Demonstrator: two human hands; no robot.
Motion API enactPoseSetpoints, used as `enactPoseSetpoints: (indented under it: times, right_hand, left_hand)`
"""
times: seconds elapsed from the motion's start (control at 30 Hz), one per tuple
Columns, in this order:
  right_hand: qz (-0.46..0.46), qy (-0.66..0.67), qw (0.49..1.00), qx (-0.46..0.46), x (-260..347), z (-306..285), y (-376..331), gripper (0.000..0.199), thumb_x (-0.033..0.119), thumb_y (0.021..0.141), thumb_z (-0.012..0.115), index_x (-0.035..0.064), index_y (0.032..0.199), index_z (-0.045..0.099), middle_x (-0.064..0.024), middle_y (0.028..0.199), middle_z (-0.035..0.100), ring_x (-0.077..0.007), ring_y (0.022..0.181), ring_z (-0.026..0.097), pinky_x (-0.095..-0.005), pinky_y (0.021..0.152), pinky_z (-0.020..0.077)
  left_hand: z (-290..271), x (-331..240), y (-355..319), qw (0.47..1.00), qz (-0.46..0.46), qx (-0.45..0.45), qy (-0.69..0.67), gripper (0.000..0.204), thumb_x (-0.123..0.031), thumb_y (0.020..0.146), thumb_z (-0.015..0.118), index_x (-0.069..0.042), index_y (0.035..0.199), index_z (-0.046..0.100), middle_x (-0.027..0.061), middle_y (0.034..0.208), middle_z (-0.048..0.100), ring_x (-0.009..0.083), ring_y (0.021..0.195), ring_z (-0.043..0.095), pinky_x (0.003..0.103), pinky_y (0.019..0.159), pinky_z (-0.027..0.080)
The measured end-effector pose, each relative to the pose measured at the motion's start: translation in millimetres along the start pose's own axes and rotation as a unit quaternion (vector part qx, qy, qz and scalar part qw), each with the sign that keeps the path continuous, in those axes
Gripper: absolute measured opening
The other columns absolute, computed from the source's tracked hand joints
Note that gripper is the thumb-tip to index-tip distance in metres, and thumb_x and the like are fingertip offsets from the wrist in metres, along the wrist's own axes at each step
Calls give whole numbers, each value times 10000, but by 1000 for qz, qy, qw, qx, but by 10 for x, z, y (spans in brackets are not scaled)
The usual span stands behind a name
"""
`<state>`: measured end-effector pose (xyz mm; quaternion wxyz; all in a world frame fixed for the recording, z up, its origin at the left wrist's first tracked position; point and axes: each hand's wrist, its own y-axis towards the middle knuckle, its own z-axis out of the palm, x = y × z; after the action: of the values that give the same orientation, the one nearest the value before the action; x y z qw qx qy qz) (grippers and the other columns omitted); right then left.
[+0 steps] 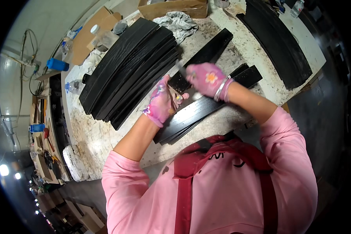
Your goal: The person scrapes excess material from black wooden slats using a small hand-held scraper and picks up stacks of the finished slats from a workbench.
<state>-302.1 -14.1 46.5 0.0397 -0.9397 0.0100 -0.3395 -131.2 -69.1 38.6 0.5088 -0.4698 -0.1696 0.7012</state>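
Workbench (pixel 105 136), pale and stained, bearing black wooden strips. Left hand (pixel 162 102), in a pink patterned glove, fingers curled and pressed onto a black strip (pixel 191 113) lying diagonally at the near edge atop a small stack. Right hand (pixel 207 79), gloved alike, fingers closed around a thin tool (pixel 180 68), blurred, its tip over the strip's far end. Large stack of curved black boards (pixel 124 70) just left; another dark board pile (pixel 279 43) right. Bare bench between.

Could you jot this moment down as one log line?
left hand: steadies black strip | right hand: grips small tool, kind unclear | bench: curved black strips stack
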Motion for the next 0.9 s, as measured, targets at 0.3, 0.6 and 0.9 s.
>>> enactPoseSetpoints:
  times: [0.3,0.6,0.9]
  right_hand:
    - [-5,-14,1000,-10,157,-111,-103,227,270,904,542,58,887,620,-134,713,649,-304,733,656,-404,670,502]
    - [-48,99,986,126,114,-243,-81,229,250,863,548,33,864,618,-130,704,633,-245,661,633,-363,644,493]
    - [-20,-27,995,89,-337,-353,274,227,273,873,550,59,880,623,-86,701,643,-241,645,624,-367,622,486]
  left_hand:
    - [32,-19,142,999,-14,33,-23,467,-501,958,340,-115,1015,596,151,719,636,206,462,535,251,380,420]
    - [-118,-66,210,998,-19,46,30,495,-514,949,361,-84,1047,584,187,762,632,220,541,571,276,430,464]
    - [-117,-141,370,960,-56,274,11,785,-629,924,346,25,1356,384,323,1188,542,270,716,633,280,536,559]
